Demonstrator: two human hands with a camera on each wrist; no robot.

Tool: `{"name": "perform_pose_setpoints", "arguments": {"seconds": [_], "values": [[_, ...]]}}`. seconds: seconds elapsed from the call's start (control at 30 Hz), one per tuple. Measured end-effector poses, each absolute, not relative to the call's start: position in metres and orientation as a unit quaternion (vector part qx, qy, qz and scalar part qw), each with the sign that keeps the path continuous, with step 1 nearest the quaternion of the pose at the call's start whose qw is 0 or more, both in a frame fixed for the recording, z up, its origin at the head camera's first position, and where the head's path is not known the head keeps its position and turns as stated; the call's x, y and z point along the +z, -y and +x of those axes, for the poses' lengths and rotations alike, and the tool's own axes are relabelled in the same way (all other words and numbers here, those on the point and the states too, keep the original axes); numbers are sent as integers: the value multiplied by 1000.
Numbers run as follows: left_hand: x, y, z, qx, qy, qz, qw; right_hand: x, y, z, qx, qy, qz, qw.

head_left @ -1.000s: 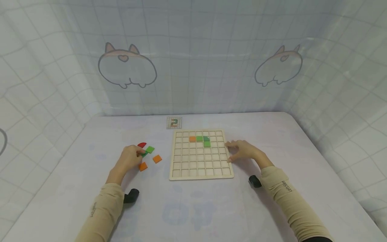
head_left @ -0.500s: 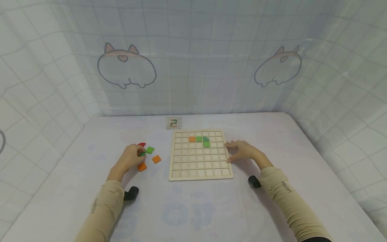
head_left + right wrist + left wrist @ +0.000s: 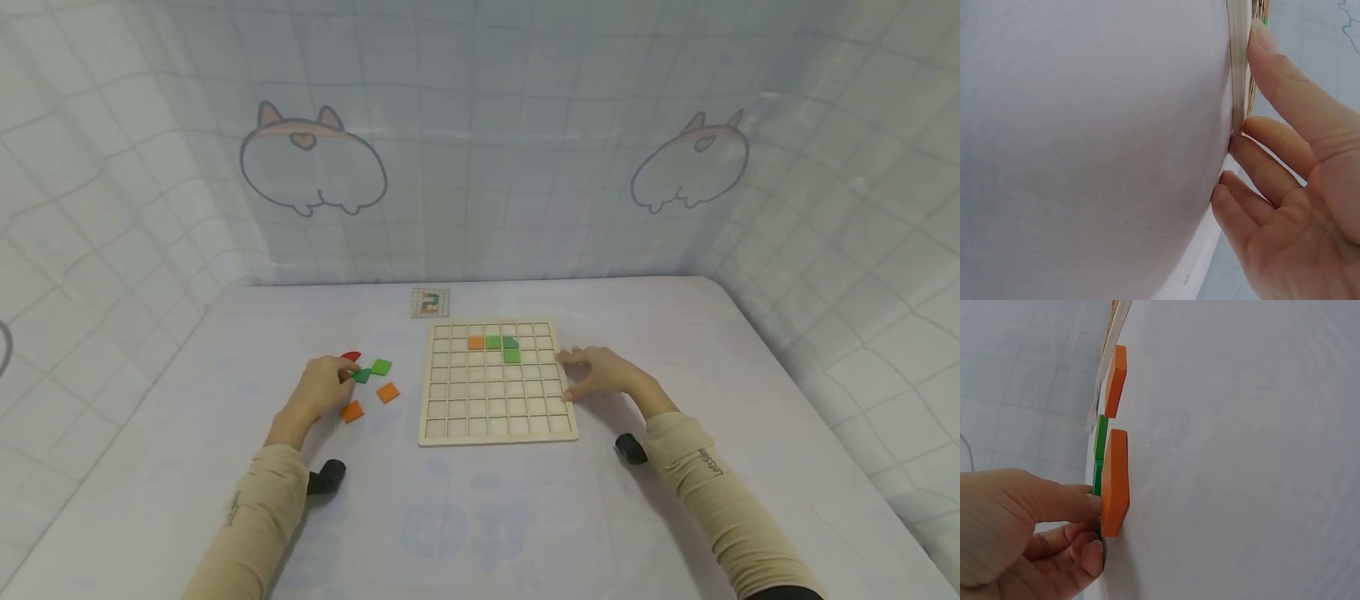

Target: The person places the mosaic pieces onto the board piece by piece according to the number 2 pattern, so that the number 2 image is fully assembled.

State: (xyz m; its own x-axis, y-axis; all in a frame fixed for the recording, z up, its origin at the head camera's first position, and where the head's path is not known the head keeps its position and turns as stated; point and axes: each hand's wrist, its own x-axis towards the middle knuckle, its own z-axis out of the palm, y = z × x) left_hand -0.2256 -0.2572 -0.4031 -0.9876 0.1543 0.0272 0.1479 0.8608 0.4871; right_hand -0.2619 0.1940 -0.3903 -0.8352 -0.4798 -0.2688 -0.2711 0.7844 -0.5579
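My left hand (image 3: 322,387) is low over the loose tiles, its fingers bent. Its fingertips are beside a dark green tile (image 3: 362,376); in the left wrist view, the dark green tile (image 3: 1097,478) is partly hidden by a digit. Whether the fingers pinch anything is unclear. A light green tile (image 3: 382,367) adjoins it. A red rounded tile (image 3: 351,357) lies behind the fingers, and two orange tiles (image 3: 387,392) lie in front and to the right. My right hand (image 3: 603,371) rests its spread fingers against the right edge of the wooden grid board (image 3: 498,431).
On the board sit an orange tile (image 3: 476,342), a light green tile (image 3: 492,342), a dark green rounded tile (image 3: 511,342) and another light green tile (image 3: 512,357). A small pattern card (image 3: 430,303) lies behind the board. Black devices (image 3: 327,477) are at both wrists.
Near my left fingertips, the dark green tile has shifted slightly right and away from me, and the light green tile has moved right. My right hand stays at the board's edge.
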Motion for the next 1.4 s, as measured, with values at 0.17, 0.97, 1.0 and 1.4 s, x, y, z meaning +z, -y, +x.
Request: {"name": "perform_pose_setpoints", "arguments": {"seconds": [0.17, 0.97, 1.0, 1.4], "values": [[-405, 253, -228, 229, -969, 87, 5, -390, -193, -262, -258, -923, -201, 205], [-399, 258, -228, 271, -958, 75, 60, -392, -194, -263, -264, -919, -209, 205], [-399, 258, -228, 270, -958, 73, 62, -392, -194, -263, -265, -919, -210, 205], [-393, 249, -228, 325, -941, 93, 29, -391, -195, -263, -264, -918, -212, 204]]}}
